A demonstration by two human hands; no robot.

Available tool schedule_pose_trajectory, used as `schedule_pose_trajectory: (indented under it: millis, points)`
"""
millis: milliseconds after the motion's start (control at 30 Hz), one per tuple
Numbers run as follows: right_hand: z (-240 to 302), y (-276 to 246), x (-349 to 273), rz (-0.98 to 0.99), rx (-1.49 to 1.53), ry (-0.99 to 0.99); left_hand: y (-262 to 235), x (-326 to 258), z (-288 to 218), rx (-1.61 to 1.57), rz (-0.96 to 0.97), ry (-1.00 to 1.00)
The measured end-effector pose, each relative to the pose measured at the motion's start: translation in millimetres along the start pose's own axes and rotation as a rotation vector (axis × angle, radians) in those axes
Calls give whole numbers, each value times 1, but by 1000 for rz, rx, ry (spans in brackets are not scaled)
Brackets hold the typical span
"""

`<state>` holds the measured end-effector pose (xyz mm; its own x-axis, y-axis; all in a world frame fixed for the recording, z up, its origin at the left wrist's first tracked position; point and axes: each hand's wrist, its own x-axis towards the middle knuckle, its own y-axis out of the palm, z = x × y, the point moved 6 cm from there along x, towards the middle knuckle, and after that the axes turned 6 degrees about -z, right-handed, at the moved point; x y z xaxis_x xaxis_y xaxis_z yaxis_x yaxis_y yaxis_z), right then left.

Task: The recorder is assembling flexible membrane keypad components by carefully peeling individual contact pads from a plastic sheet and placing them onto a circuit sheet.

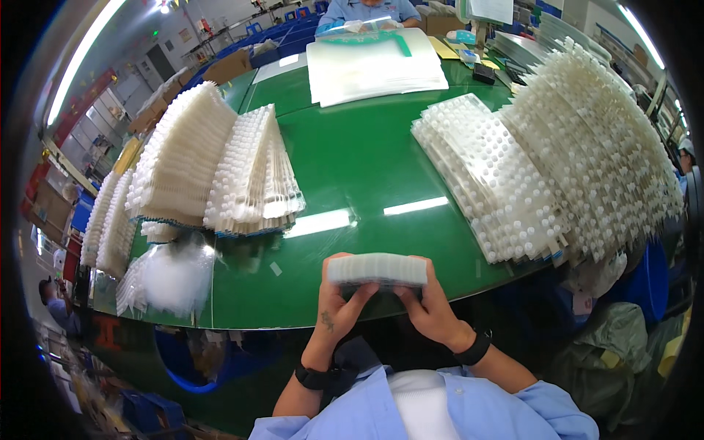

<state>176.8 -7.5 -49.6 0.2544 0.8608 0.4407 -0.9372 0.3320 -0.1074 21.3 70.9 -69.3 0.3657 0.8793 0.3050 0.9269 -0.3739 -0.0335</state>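
Between my two hands, just over the near edge of the green table, is a stack of translucent whitish plastic pieces (378,268), slightly bowed and blurred. My left hand (339,301) is closed round its left end, with the thumb on the near side. At the right end my right hand (429,304) grips the same way. The fingers behind the stack are mostly hidden. Left of my hands stand tall fanned piles of white dotted plastic sheets (180,158) and a smaller pile (253,176). To the right lies a flat-topped pile of similar sheets (488,172) with round white dots.
A larger leaning pile (594,147) rises at the far right. Clear plastic bags (176,275) lie at the near left. Across the green table (352,158), a person (367,11) sits behind large white sheets (374,70). A blue bin (649,282) stands beyond the right edge.
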Motion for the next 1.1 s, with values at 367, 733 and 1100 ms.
schedule_pose_trajectory:
  millis: [367,733,1100]
  points:
    - [25,-7,-16,233,722,641,-1,-13,-29,-452,4,-435]
    - [17,11,-31,223,1126,825,28,-55,2,-1266,47,-890]
    - [7,24,-36,302,1320,805,24,-65,6,-1305,81,-915]
